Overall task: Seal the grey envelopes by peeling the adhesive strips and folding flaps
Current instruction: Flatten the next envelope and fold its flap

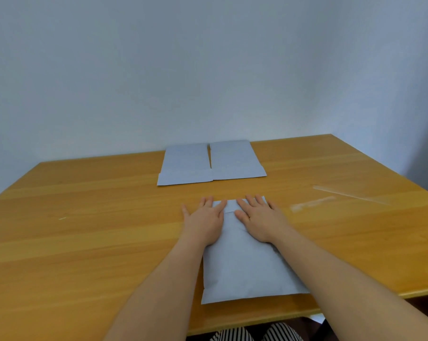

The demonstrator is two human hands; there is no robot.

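Note:
A grey envelope (242, 269) lies lengthwise on the wooden table (85, 232) in front of me, its flap folded down at the far end. My left hand (204, 219) lies flat with fingers spread on the flap's left part. Pressing flat on the flap's right part is my right hand (259, 217). Neither hand holds anything. Two more grey envelopes sit side by side at the far edge: one on the left (184, 166), one on the right (236, 159), flaps toward me.
Two peeled clear strips lie on the table to the right: a short one (312, 203) and a longer one (350, 195). The wall stands right behind the far envelopes. The table's front edge runs close under my forearms.

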